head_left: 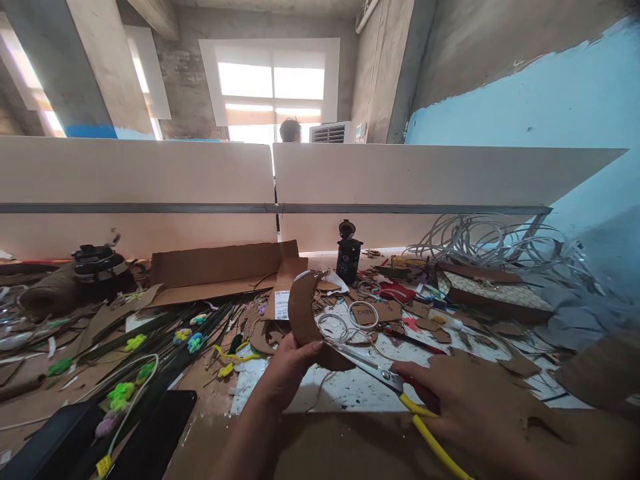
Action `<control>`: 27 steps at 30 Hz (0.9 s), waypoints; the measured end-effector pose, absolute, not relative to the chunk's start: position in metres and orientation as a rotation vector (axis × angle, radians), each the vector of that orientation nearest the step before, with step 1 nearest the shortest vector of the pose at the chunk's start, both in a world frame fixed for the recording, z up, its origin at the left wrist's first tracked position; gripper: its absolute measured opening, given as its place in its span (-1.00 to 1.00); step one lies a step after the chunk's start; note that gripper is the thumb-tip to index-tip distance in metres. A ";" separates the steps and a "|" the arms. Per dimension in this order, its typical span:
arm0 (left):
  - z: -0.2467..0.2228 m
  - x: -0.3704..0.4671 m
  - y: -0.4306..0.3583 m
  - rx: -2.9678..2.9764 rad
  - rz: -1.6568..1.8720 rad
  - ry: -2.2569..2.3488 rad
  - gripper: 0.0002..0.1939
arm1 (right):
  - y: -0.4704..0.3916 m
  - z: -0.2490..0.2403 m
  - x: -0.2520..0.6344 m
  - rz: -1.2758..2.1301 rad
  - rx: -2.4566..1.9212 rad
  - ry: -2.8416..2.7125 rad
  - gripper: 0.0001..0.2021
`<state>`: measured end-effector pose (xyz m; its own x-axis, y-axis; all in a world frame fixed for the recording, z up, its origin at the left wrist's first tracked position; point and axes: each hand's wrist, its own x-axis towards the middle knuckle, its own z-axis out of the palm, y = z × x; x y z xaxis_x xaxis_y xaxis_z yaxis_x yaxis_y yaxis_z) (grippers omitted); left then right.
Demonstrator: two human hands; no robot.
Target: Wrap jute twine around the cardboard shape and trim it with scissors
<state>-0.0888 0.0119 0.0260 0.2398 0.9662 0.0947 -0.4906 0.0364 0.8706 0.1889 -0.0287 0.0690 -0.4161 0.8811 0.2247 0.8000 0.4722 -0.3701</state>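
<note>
A curved, crescent-like piece of brown cardboard (pixel 301 308) is held up near the middle of the view. My left hand (pixel 295 363) grips its lower left part, thumb in front. My right hand (pixel 440 393) is closed around scissors (pixel 383 375) with yellow handles, partly hidden by the fingers. The blades point left and meet the inner lower edge of the crescent; whether they are parted is hard to see. Below both hands lies a larger flat cardboard sheet (pixel 345 447) at the table's front edge.
A black bottle with its lid up (pixel 349 257) stands behind the cardboard scraps. On the left lie pipe-cleaner flowers (pixel 120 395) and a dark phone-like slab (pixel 173 427). A patterned bag (pixel 493 293) and coiled pale tubing (pixel 465 241) sit at right, before a white partition (pixel 425 177).
</note>
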 end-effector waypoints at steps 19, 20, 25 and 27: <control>0.027 -0.084 0.010 0.946 1.219 0.619 -0.62 | -0.028 0.071 0.189 0.325 -1.478 -2.370 -0.63; 0.027 -0.083 0.010 0.943 1.216 0.614 -0.60 | -0.028 0.071 0.187 0.311 -1.469 -2.363 -0.66; 0.026 -0.080 0.009 0.937 1.225 0.583 -0.53 | -0.028 0.069 0.183 0.392 -1.402 -2.354 -0.75; 0.025 -0.079 0.009 0.931 1.231 0.572 -0.52 | -0.028 0.069 0.182 0.403 -1.408 -2.363 -0.74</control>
